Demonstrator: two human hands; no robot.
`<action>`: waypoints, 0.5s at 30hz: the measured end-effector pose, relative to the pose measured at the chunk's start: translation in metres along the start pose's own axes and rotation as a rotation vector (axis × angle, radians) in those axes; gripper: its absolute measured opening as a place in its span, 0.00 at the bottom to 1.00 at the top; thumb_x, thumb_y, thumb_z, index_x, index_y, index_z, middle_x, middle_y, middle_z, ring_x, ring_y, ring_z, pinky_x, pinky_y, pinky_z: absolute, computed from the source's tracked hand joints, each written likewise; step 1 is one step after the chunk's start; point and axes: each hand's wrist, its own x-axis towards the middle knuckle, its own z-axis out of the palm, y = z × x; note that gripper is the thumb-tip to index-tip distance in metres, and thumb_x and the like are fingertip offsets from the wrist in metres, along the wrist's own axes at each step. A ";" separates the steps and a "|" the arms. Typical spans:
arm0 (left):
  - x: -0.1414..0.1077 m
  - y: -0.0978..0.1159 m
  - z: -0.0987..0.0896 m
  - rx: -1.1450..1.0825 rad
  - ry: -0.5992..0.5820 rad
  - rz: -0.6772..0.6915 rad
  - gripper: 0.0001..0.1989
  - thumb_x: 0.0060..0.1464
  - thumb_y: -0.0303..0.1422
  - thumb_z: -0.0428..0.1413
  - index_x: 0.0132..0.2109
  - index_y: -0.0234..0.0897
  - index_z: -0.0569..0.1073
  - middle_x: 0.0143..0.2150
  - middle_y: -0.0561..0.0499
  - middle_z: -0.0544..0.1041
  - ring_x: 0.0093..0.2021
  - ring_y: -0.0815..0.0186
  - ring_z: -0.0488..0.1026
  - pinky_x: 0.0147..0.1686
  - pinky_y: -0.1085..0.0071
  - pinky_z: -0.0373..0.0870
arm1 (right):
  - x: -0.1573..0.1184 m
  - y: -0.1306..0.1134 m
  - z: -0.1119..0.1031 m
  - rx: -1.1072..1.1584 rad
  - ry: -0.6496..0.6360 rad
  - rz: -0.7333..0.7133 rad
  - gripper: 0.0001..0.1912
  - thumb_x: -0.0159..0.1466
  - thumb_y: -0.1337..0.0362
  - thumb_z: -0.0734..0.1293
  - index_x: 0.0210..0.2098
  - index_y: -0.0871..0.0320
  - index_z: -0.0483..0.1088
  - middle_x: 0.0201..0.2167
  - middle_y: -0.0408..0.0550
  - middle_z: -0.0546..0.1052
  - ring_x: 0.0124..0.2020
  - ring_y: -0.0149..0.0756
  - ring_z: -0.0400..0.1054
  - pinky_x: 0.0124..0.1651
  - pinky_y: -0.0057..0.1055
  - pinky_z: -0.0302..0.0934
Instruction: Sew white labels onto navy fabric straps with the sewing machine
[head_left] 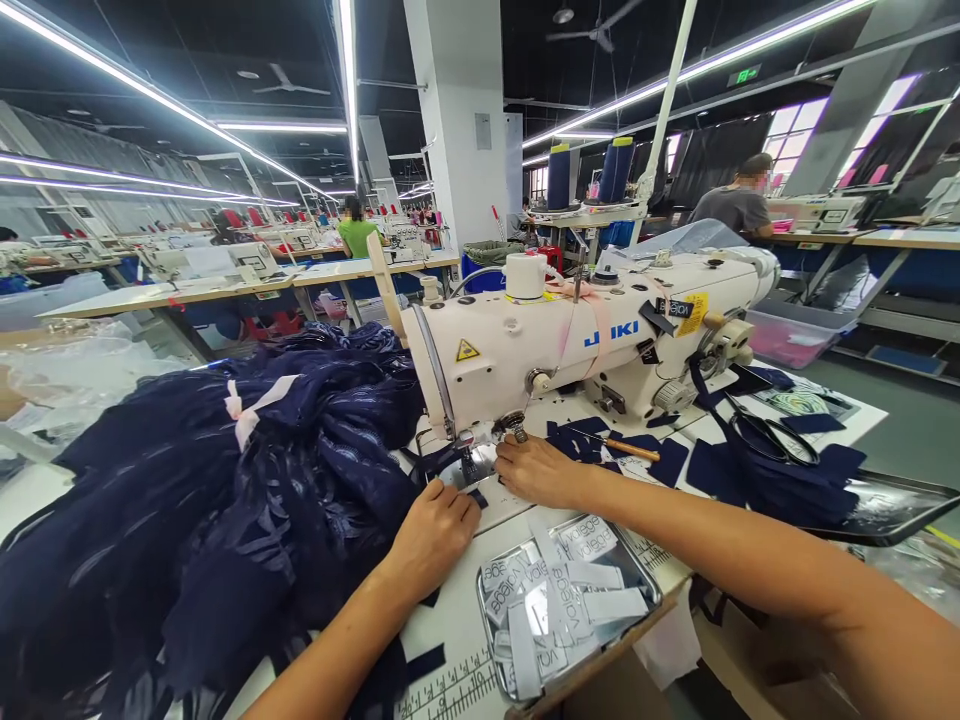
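A white JUKI sewing machine stands before me, its presser foot lowered near a shiny metal plate. Just in front and to the left of the foot is my left hand, its fingers curled and pressed together. My right hand is closed beside the foot on the right, fingertips down at the plate. Bits of dark cloth show around the left fingers, but what either hand grips is hidden. Close below the right forearm sits a metal tray of printed white labels.
Navy sheer fabric is heaped at the left, tied with a pale strip. Right of the needle lie a wooden-handled tool, navy scraps and black-handled scissors. Other people work at machines farther back.
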 end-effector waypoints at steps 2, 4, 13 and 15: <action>-0.001 0.000 0.000 -0.002 0.000 0.006 0.16 0.53 0.19 0.40 0.26 0.31 0.68 0.21 0.50 0.68 0.22 0.67 0.62 0.27 0.68 0.55 | -0.001 -0.004 -0.003 -0.014 -0.002 -0.025 0.08 0.60 0.74 0.56 0.33 0.64 0.66 0.31 0.54 0.69 0.34 0.39 0.62 0.34 0.33 0.54; -0.003 0.001 0.000 -0.008 0.007 0.012 0.15 0.53 0.19 0.41 0.27 0.31 0.69 0.21 0.50 0.69 0.23 0.66 0.63 0.27 0.68 0.55 | -0.001 -0.007 -0.004 -0.003 0.002 -0.018 0.08 0.60 0.75 0.56 0.32 0.64 0.66 0.31 0.54 0.69 0.34 0.39 0.62 0.34 0.33 0.54; -0.005 0.000 0.001 -0.191 -0.011 0.030 0.11 0.54 0.21 0.45 0.28 0.33 0.68 0.35 0.48 0.74 0.29 0.68 0.65 0.29 0.69 0.56 | 0.016 -0.018 0.004 0.333 0.058 0.182 0.06 0.58 0.71 0.59 0.27 0.61 0.67 0.30 0.48 0.69 0.30 0.33 0.61 0.34 0.29 0.54; -0.004 -0.001 0.003 -0.233 -0.022 0.012 0.11 0.54 0.22 0.45 0.27 0.33 0.67 0.33 0.49 0.74 0.28 0.68 0.65 0.29 0.69 0.56 | 0.018 -0.019 0.004 0.386 0.069 0.187 0.06 0.57 0.72 0.59 0.26 0.61 0.66 0.29 0.48 0.69 0.30 0.33 0.61 0.34 0.29 0.54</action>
